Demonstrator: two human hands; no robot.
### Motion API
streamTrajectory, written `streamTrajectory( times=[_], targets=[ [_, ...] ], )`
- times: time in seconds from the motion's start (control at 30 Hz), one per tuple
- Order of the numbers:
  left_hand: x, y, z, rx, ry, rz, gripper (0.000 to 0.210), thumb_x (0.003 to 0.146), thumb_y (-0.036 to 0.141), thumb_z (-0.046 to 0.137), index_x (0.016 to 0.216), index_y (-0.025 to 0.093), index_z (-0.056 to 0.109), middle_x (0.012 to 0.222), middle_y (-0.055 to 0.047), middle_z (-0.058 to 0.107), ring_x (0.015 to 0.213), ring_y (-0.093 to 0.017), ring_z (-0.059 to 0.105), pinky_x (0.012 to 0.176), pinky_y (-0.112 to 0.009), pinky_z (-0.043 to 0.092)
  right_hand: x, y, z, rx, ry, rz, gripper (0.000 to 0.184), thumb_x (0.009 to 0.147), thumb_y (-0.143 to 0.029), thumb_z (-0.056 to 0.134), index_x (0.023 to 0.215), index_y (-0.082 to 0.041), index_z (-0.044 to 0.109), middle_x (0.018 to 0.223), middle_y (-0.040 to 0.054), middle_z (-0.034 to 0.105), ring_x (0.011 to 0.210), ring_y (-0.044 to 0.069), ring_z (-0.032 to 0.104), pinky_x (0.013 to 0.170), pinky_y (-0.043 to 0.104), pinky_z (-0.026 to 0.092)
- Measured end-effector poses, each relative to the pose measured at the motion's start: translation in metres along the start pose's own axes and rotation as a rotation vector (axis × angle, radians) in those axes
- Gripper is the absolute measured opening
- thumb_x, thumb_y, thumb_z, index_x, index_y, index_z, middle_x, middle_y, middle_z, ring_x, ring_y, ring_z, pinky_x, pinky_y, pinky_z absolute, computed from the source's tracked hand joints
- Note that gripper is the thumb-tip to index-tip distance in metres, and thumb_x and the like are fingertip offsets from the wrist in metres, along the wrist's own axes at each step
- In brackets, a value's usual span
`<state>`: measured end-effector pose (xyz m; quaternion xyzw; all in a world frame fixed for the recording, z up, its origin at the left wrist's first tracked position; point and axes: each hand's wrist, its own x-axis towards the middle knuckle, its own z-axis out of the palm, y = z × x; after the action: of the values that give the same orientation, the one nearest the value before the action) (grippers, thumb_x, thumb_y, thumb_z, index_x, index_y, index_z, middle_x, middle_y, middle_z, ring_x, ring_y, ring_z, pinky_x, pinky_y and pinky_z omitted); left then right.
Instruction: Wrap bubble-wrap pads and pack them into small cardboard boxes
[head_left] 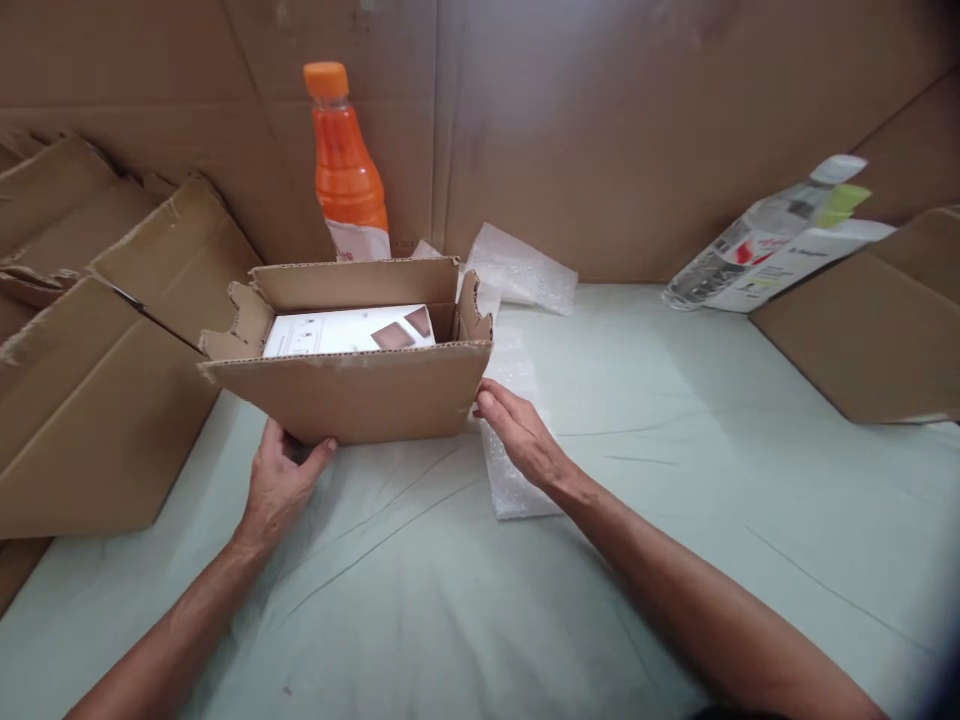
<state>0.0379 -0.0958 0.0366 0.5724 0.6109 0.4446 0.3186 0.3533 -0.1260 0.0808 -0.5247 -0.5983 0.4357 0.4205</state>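
Observation:
Both hands hold a small open cardboard box near the middle of the view. My left hand grips its lower left corner, with the thumb along the bottom front edge and the other fingers partly hidden by the box. On the opposite side, my right hand is closed against the right end, its fingertips partly out of sight. Inside the box lies a white printed carton with brown pictures at one end. Bubble wrap lies flat beneath and beside my right hand.
An orange bottle stands behind the box. More bubble wrap lies at the back. Larger open cardboard boxes stand at left and right; a clear bottle and a white bottle lean by the right one. Pale green cloth covers the surface.

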Motion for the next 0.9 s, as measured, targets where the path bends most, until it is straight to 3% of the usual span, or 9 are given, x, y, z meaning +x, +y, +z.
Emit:
streamTrajectory(
  times=[0.13, 0.3, 0.47, 0.57, 0.67, 0.77, 0.9],
  targets=[
    [0.031, 0.014, 0.013, -0.105, -0.058, 0.034, 0.047, 0.071, 0.034, 0.076, 0.113, 0.018, 0.060, 0.104, -0.006, 0.067, 0.093, -0.021, 0.066, 0.083, -0.035, 0.055, 0.038, 0.007, 0.001, 0.059, 0.076, -0.037, 0.071, 0.095, -0.075, 0.040, 0.142, -0.026, 0.060, 0.149, 0.0075, 0.059, 0.142, 0.029, 0.050, 0.119, 0.052, 0.039],
    [0.090, 0.012, 0.039, -0.190, 0.001, 0.086, 0.046, 0.067, 0.027, 0.071, 0.110, 0.016, 0.058, 0.109, -0.010, 0.069, 0.104, -0.024, 0.067, 0.096, -0.040, 0.056, 0.093, 0.018, 0.008, 0.119, 0.099, -0.086, 0.073, 0.092, -0.076, 0.045, 0.147, -0.029, 0.053, 0.157, 0.0037, 0.051, 0.146, 0.028, 0.045, 0.118, 0.052, 0.041],
    [0.114, 0.002, 0.045, -0.215, 0.035, 0.067, 0.046, 0.068, 0.023, 0.070, 0.113, 0.018, 0.058, 0.117, -0.011, 0.070, 0.112, -0.024, 0.067, 0.107, -0.043, 0.053, 0.095, 0.022, -0.007, 0.069, 0.089, -0.064, 0.075, 0.090, -0.070, 0.054, 0.148, -0.023, 0.052, 0.156, 0.0086, 0.051, 0.141, 0.029, 0.050, 0.115, 0.050, 0.044],
    [0.098, -0.001, 0.040, -0.227, 0.060, 0.025, 0.055, 0.071, 0.024, 0.071, 0.123, 0.016, 0.057, 0.125, -0.015, 0.067, 0.119, -0.026, 0.066, 0.112, -0.046, 0.049, 0.065, 0.020, -0.035, -0.091, 0.159, -0.059, 0.061, 0.089, -0.056, 0.063, 0.138, -0.020, 0.061, 0.149, 0.0109, 0.059, 0.137, 0.029, 0.054, 0.114, 0.048, 0.044],
    [0.059, -0.002, 0.033, -0.197, 0.065, -0.001, 0.063, 0.075, 0.028, 0.071, 0.134, 0.016, 0.053, 0.133, -0.017, 0.064, 0.124, -0.026, 0.064, 0.115, -0.048, 0.047, 0.025, 0.017, -0.064, -0.247, 0.183, 0.022, 0.044, 0.090, -0.046, 0.062, 0.126, -0.022, 0.070, 0.136, 0.0096, 0.068, 0.123, 0.030, 0.063, 0.107, 0.050, 0.048],
    [0.007, -0.001, 0.023, -0.049, -0.056, 0.037, 0.060, 0.081, 0.032, 0.068, 0.138, 0.019, 0.055, 0.139, -0.015, 0.062, 0.126, -0.027, 0.063, 0.114, -0.048, 0.048, -0.017, 0.015, -0.080, -0.378, 0.092, 0.100, 0.038, 0.090, -0.044, 0.063, 0.123, -0.027, 0.072, 0.136, 0.0069, 0.069, 0.120, 0.030, 0.065, 0.103, 0.051, 0.052],
    [-0.050, 0.015, 0.014, 0.193, -0.295, 0.224, 0.041, 0.087, 0.033, 0.063, 0.127, 0.023, 0.066, 0.142, -0.012, 0.061, 0.131, -0.030, 0.058, 0.109, -0.050, 0.052, -0.063, 0.015, -0.073, -0.560, 0.018, 0.071, 0.044, 0.092, -0.051, 0.061, 0.128, -0.027, 0.070, 0.141, 0.0094, 0.065, 0.132, 0.033, 0.059, 0.106, 0.054, 0.050]
  ],
)
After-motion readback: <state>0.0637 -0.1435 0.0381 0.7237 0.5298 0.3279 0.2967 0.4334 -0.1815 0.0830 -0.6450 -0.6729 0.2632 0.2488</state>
